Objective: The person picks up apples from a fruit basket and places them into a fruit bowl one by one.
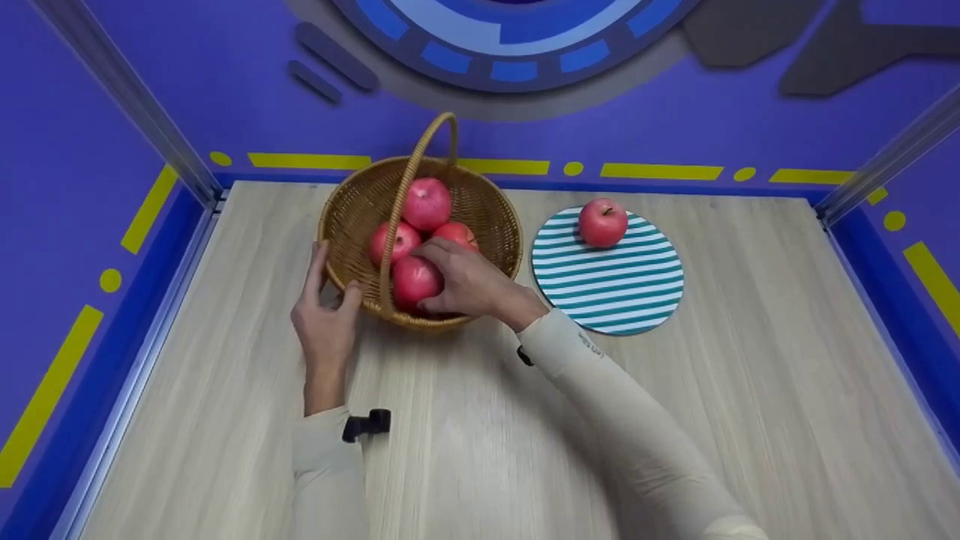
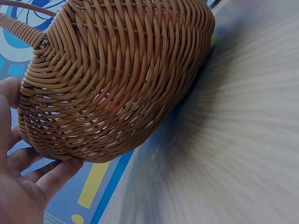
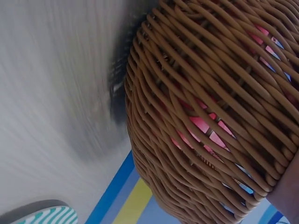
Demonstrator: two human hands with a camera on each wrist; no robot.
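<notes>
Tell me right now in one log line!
left hand: touching basket | right hand: gripping apple in basket | other apples: three in basket, one on striped mat

Soft, even light, apparently from overhead, fills the head view, leaving a pale sheen on the wooden tabletop (image 1: pixel 450 465) and faint highlights on the red apples (image 1: pixel 603 223). A diffuse shadow falls on the wood beside the right sleeve (image 1: pixel 630 427). Wide-angle perspective splays the side walls (image 1: pixel 67 202) toward the frame's edges. In the left wrist view, the wicker basket (image 2: pixel 117 79) is crisp while the tabletop smears into blurred streaks. The right wrist view is dimmer, with the wicker in brown shade, a dark shadow hugging its edge and the tabletop out of focus.
</notes>
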